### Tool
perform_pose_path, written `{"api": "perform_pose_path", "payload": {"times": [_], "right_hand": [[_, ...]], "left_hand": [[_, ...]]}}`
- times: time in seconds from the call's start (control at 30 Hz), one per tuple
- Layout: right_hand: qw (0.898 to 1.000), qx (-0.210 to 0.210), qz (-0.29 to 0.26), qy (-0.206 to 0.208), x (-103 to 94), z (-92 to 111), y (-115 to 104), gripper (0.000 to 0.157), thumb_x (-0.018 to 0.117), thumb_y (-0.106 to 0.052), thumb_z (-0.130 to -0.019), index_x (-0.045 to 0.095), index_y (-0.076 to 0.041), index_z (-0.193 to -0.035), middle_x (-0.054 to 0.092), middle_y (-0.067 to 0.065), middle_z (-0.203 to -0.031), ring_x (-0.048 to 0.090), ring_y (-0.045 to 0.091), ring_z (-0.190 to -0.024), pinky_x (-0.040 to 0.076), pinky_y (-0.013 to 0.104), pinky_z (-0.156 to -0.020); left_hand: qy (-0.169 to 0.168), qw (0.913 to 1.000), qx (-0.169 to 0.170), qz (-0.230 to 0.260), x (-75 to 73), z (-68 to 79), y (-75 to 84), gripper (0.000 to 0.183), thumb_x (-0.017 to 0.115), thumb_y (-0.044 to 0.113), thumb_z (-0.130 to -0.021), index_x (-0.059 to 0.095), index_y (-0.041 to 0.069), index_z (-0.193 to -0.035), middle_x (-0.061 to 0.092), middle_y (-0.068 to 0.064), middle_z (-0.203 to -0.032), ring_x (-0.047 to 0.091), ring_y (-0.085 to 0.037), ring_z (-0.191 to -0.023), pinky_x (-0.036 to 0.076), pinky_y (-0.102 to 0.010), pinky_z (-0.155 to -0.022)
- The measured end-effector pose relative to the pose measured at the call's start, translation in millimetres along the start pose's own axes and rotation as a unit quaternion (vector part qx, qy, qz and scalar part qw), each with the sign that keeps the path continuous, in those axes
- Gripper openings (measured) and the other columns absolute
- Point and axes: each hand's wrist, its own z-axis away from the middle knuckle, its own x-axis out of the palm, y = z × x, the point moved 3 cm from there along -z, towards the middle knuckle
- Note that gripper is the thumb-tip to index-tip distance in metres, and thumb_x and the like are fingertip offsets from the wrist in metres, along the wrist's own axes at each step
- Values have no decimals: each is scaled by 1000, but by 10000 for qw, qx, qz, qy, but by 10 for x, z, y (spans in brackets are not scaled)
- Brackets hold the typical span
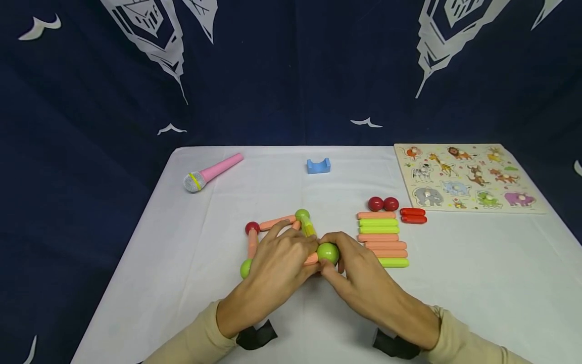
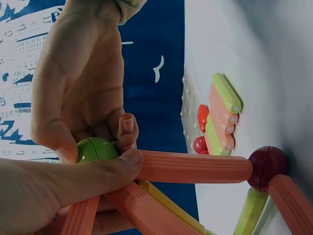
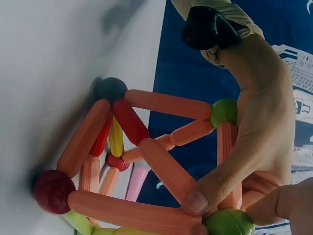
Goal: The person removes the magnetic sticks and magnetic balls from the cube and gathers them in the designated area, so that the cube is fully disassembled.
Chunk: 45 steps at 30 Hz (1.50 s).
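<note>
Magnetic building sticks and balls are joined in a three-dimensional frame between my hands. My left hand [image 1: 277, 258] grips an orange stick [image 1: 311, 259] beside a green ball [image 1: 328, 254]; its thumb lies along that joint in the right wrist view. My right hand [image 1: 359, 268] pinches the same green ball [image 2: 97, 148] between thumb and fingers. Other corners carry a green ball [image 1: 302, 215] and a red ball [image 1: 252, 228], with a dark red ball [image 3: 55, 192] low near the cloth. Yellow and red sticks [image 3: 129, 122] show inside. My left hand hides part of the frame.
Right of the frame lies a row of orange and green sticks [image 1: 381, 237], near two red balls [image 1: 383, 203] and two short red sticks [image 1: 413, 216]. An animal puzzle board [image 1: 464, 177], a blue curved block [image 1: 318, 166] and a pink microphone [image 1: 213, 172] are farther back.
</note>
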Motion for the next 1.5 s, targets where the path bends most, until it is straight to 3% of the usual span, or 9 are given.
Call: {"api": "perform_pose_path", "payload": {"times": [0.13,0.27,0.5,0.63,0.8,0.97,1.2,1.33,1.5], "right_hand": [[9986,338,-349,-197,-31,-18,24,21,60,-7,-91,60,-9,-112,58,-8,-88,52,8,-73,46,23,-61],[9943,641,-755,-387,-59,-43,56,19,55,-9,-95,59,-11,-114,61,-7,-86,57,10,-76,47,26,-63],[9713,1349,-1795,-779,-110,-63,132,21,46,-11,-100,57,-9,-118,62,4,-85,61,20,-77,48,28,-65],[9647,1557,-1986,-752,-162,-74,161,23,45,-18,-103,55,-9,-122,63,6,-88,62,22,-80,48,31,-74],[9721,1438,-1741,-634,-188,-65,190,24,55,-18,-100,54,-11,-123,65,7,-96,62,20,-80,49,30,-69],[9837,1114,-1350,-406,-220,-16,271,27,61,-11,-95,55,-15,-122,66,0,-100,64,12,-85,53,30,-75],[9967,702,-402,-102,-355,92,454,35,71,-7,-88,59,-16,-120,66,-6,-101,63,8,-84,55,29,-76],[9964,836,-61,-137,-415,154,622,36,74,-9,-87,61,-16,-120,66,-4,-107,63,12,-87,55,31,-75],[9934,1101,290,-100,-572,183,915,38,73,-10,-88,60,-9,-124,65,6,-117,66,23,-93,56,37,-74]], "left_hand": [[-17,10000,-19,80,-3,-1,0,32,83,40,-76,77,16,-97,72,9,-79,63,-11,-84,32,-41,-111],[-80,9999,-59,120,-10,-4,-1,34,83,40,-76,77,17,-100,72,9,-80,64,-11,-87,30,-42,-112],[-98,9997,-67,206,-8,-7,2,29,82,38,-78,77,21,-101,73,11,-88,65,-10,-92,28,-41,-113],[-117,9999,-62,58,-2,-1,6,27,80,39,-81,77,21,-101,73,12,-90,65,-8,-94,33,-42,-110],[-82,9999,-56,-32,16,-4,9,14,78,37,-85,74,23,-84,64,16,-67,62,-7,-83,35,-40,-108],[-88,9999,-96,-99,28,-9,10,25,75,41,-87,69,23,-72,46,14,-53,62,-9,-80,36,-39,-107],[-65,9999,-108,-106,33,-18,14,23,77,36,-85,67,22,-69,52,12,-56,64,-9,-76,39,-39,-104],[-125,9998,-172,-58,41,-16,8,18,79,32,-84,70,20,-73,58,11,-60,63,-8,-72,39,-40,-104],[-312,9991,-271,9,38,-25,9,6,79,19,-81,74,19,-78,53,11,-55,68,-10,-83,39,-42,-104]]}}
